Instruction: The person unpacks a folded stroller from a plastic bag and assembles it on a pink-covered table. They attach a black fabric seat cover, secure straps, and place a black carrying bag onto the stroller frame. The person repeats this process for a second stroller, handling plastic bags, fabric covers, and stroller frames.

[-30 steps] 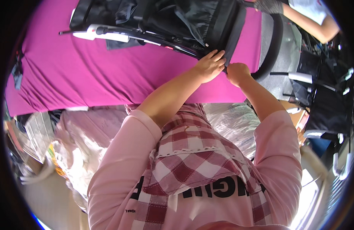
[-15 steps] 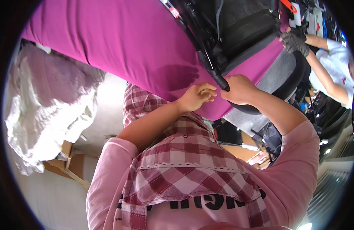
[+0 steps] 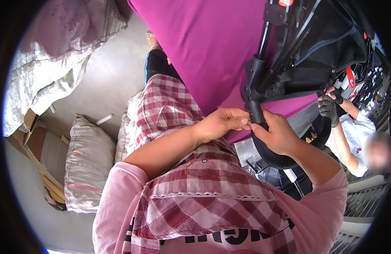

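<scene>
Magenta cloth (image 3: 212, 51); right hand (image 3: 279, 134) grips black tube (image 3: 256, 111); left hand (image 3: 224, 124) now nearer, grasp unclear.

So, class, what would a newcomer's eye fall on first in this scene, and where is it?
Probably the vivid magenta cloth, spread across the upper middle. Next comes the black frame over its right side, with the right hand gripping its lower end and the left hand close beside. Farther right, a co-worker's dark glove stands out.
</scene>
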The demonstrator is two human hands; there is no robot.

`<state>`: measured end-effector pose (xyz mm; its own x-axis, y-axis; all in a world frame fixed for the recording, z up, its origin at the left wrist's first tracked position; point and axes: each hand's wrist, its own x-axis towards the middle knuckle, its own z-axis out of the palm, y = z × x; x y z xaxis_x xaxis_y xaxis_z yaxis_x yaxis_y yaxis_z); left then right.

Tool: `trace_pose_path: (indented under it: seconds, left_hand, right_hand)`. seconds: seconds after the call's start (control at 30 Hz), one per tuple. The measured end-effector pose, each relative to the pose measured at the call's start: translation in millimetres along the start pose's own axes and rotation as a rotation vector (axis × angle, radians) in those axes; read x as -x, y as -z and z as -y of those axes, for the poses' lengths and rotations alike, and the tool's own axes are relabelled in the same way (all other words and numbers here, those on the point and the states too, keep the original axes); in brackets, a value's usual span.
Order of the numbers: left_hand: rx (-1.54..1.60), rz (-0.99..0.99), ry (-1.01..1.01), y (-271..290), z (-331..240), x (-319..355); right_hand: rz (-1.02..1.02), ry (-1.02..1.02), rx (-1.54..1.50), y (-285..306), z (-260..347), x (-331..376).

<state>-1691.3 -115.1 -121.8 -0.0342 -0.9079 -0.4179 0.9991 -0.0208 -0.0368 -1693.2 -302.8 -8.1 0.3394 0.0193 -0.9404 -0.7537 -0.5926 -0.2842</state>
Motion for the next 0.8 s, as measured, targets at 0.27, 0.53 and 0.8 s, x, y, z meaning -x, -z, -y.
trace_pose_path:
  seconds: [0.27, 0.53, 0.8]
  left_hand:
    - [0.075, -0.006, 0.139, 7, 4, -21]
    - [0.128, 0.015, 0.236, 5, -6, -18]
    - [0.048, -0.003, 0.296, 12, -11, -19]
  right_hand:
    - [0.127, -0.096, 0.102, 15, 24, -9]
    - [0.147, -0.067, 0.135, 15, 14, -9]
    - [0.099, -0.036, 0.191, 11, 19, -9]
